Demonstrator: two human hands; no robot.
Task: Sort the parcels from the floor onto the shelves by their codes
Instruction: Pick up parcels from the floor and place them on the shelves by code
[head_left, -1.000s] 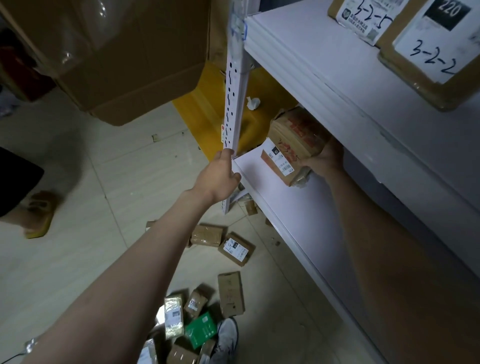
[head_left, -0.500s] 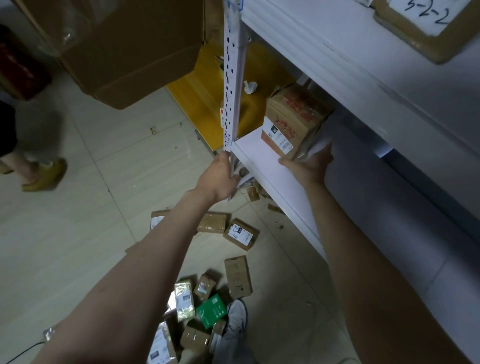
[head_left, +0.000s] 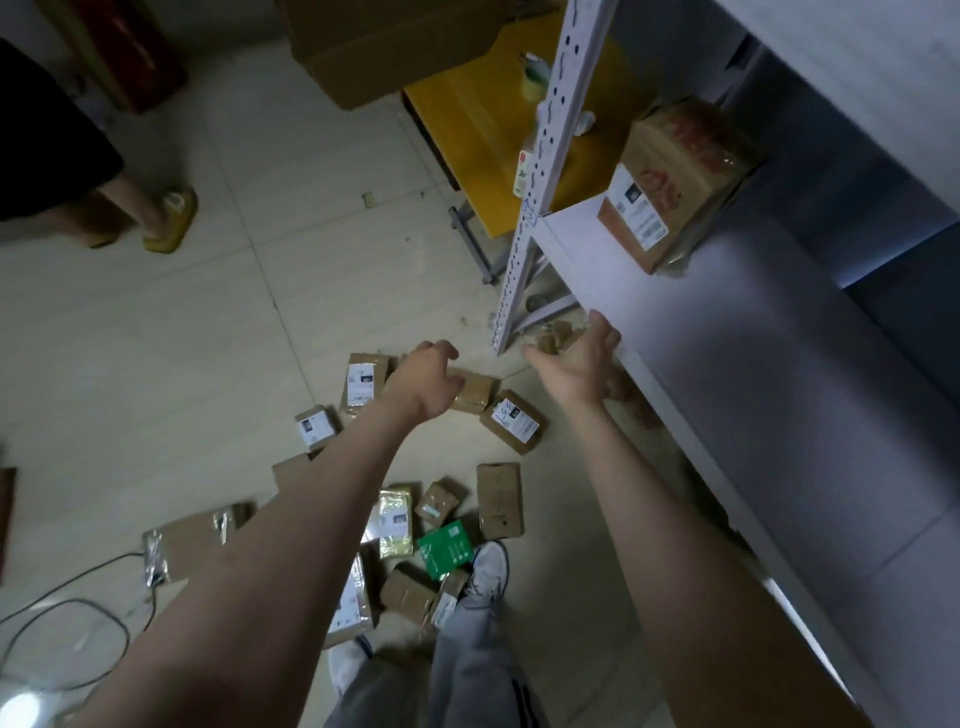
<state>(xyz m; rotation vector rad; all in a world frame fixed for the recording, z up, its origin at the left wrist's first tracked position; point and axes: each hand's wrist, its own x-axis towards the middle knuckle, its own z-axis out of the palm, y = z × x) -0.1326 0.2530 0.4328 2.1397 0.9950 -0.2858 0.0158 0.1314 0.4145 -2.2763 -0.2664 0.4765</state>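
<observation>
Both bare arms are pointing forward and down over the floor (head_left: 208, 338). The left hand (head_left: 426, 382) is hanging with its fingers loosely curled, holding nothing, above the scattered parcels (head_left: 511, 422). The right hand (head_left: 574, 364) is hovering wide open and empty, thumb raised just beside the front edge of the lower shelf (head_left: 727, 364); whether it is touching that edge cannot be told. A taped cardboard box (head_left: 670, 176) with a white label is sitting on that shelf near the upright post (head_left: 545, 156), well apart from both hands.
</observation>
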